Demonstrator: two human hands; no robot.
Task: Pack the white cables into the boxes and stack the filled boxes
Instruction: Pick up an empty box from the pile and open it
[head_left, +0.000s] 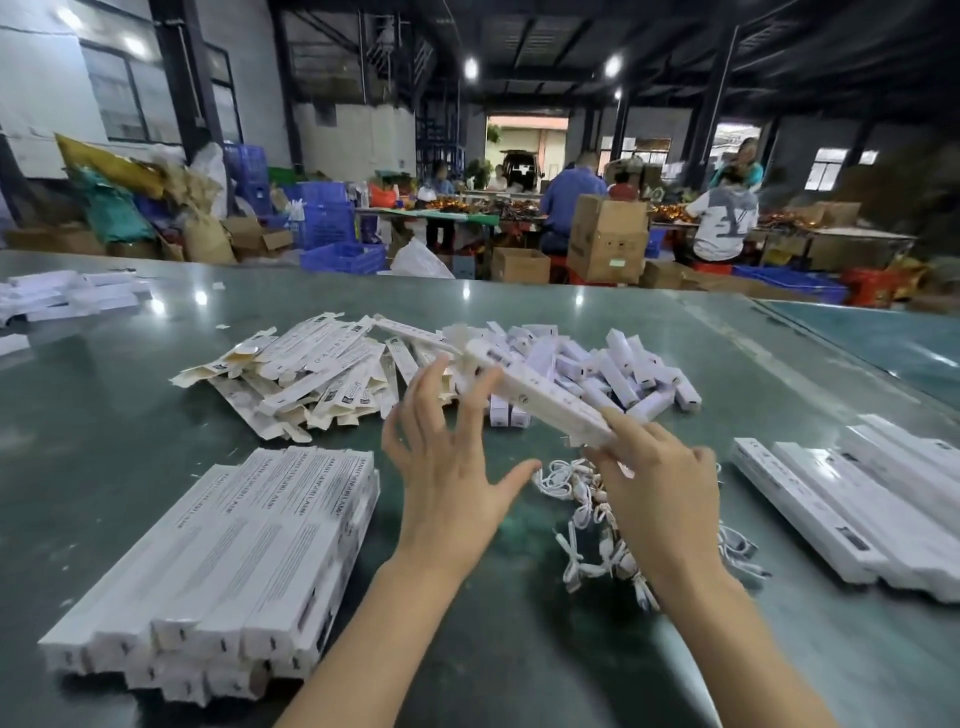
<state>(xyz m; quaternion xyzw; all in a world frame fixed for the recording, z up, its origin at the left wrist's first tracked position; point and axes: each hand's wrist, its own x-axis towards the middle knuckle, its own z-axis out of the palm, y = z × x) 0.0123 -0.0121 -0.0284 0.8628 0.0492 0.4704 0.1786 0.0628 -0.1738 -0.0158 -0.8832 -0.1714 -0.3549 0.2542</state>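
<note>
- Holding one long white cardboard box (540, 397) slantwise above the table, near end pinched by the right hand (657, 486), far end with its flap open pointing up and away to the left
- Hovering beside that box, left hand (447, 467) with fingers spread and straight, gripping nothing; fingertips close to the box's underside, contact not clear through the blur
- Lying under the right hand and wrist, loose heap of coiled white cables (587, 525), partly hidden by the forearm
- Stacked at near left, tidy block of closed white printed boxes (228, 561), two layers deep, ends facing the viewer
- Spread beyond the left hand, untidy pile of flat unfolded box blanks (311, 374), white outside and tan inside
- Heaped behind the held box, jumble of short white sleeves (613, 369)
- Ranged at near right, row of long white boxes (852, 509) lying side by side, running off the edge of view
- Scattered at far left, more blurred white cartons (62, 296)
- Supporting everything, glossy dark-green table top (130, 415) mirroring the ceiling lamps, with small paper scraps here and there
- Filling the background, dim warehouse hall with dark steel beams, blue plastic crates (332, 228), brown cardboard cartons (608, 239), sacks against the left wall, and several seated people working at far tables near an open doorway
</note>
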